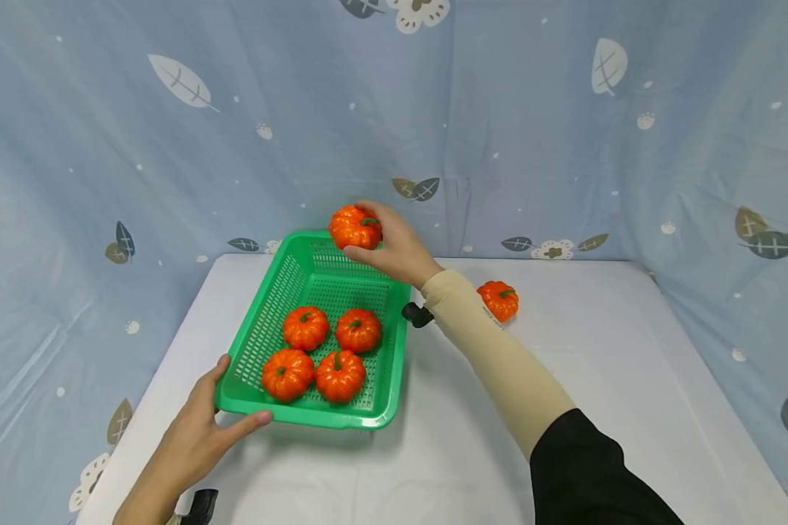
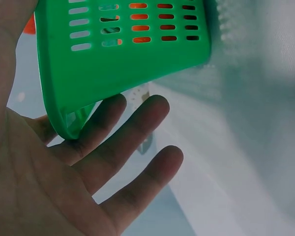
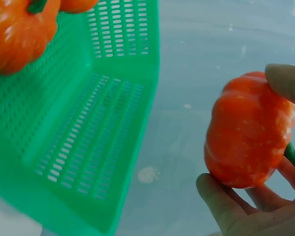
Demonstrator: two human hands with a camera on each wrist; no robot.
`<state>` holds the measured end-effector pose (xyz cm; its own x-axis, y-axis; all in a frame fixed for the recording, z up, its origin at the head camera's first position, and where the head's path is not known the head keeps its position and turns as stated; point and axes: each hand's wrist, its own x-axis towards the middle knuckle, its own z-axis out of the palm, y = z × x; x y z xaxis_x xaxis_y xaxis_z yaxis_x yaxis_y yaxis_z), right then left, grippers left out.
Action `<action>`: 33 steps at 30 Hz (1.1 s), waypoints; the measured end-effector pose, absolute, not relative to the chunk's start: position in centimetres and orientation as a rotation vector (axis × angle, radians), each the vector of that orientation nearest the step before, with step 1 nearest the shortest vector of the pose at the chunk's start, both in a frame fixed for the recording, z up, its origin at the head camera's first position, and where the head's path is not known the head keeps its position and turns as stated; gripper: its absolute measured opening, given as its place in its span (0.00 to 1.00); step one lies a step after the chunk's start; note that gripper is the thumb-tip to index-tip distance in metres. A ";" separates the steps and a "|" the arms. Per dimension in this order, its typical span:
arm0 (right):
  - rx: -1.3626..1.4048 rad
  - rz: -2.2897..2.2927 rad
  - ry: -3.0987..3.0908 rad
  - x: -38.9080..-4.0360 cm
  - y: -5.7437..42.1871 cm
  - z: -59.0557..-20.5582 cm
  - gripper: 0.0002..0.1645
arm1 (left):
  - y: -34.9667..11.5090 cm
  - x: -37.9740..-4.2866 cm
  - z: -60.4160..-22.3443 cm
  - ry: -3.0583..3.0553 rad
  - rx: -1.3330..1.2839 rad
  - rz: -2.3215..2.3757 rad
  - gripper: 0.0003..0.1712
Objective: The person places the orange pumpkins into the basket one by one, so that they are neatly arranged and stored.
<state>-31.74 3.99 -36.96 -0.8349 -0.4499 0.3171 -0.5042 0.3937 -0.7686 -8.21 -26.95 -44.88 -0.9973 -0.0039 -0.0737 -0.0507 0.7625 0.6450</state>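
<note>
My right hand (image 1: 394,244) holds a small orange toy pumpkin (image 1: 353,227) with a green stem, up over the far right corner of the green plastic basket (image 1: 403,343). In the right wrist view, thumb and fingers span this pumpkin (image 3: 248,130), which is outside the basket's rim (image 3: 150,88). Inside the basket lie several like pumpkins, among them a front left one (image 1: 287,375) and a front right one (image 1: 340,377). My left hand (image 1: 200,430) straddles the basket's near left corner. From the left wrist, its fingers (image 2: 132,132) extend fairly straight beside the basket wall (image 2: 123,69).
Another orange pumpkin (image 1: 498,300) lies on the white-covered table (image 1: 604,379) right of the basket, partly behind my right forearm. A blue curtain (image 1: 512,131) printed with leaves and flowers hangs behind the table and down its sides.
</note>
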 end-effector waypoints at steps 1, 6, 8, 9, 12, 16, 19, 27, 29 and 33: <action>0.869 1.467 -2.571 -31.9 3.7 -37.0 0.48 | -27.0 -8.2 -44.9 2.885 -0.042 1.071 0.70; 0.754 1.575 -2.636 -32.6 2.1 -38.2 0.52 | -27.1 -8.2 -45.0 2.883 -0.040 1.091 0.70; 0.713 1.631 -2.667 -32.7 1.6 -38.9 0.51 | -27.2 -8.2 -44.9 2.884 -0.044 1.085 0.71; 0.701 1.646 -2.676 -32.7 1.4 -39.2 0.50 | -27.1 -8.2 -44.9 2.881 -0.046 1.086 0.71; 0.684 1.693 -2.692 -32.8 0.8 -40.1 0.48 | -27.1 -8.3 -44.9 2.870 -0.059 1.084 0.71; 0.688 1.700 -2.730 -32.7 -0.1 -41.2 0.48 | -27.0 -8.4 -44.9 2.862 -0.068 1.082 0.72; 0.675 1.683 -2.756 -32.4 -0.7 -41.8 0.48 | -27.1 -8.4 -44.9 2.869 -0.058 1.080 0.71; 0.594 1.544 -2.863 -31.6 -2.2 -43.3 0.47 | -27.2 -8.3 -44.7 2.862 -0.054 1.098 0.71; 0.574 1.546 -2.868 -31.6 -2.5 -43.7 0.47 | -27.2 -8.2 -44.7 2.864 -0.057 1.101 0.71; 0.542 1.540 -2.891 -31.6 -2.8 -44.1 0.48 | -27.1 -8.2 -44.9 2.872 -0.050 1.107 0.70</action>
<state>-31.63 -2.84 -44.07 -0.9311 -0.3647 -0.0048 -0.1995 0.5202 -0.8304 -8.20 -27.06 -44.86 -0.9975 -0.0076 -0.0701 -0.0527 0.7410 0.6694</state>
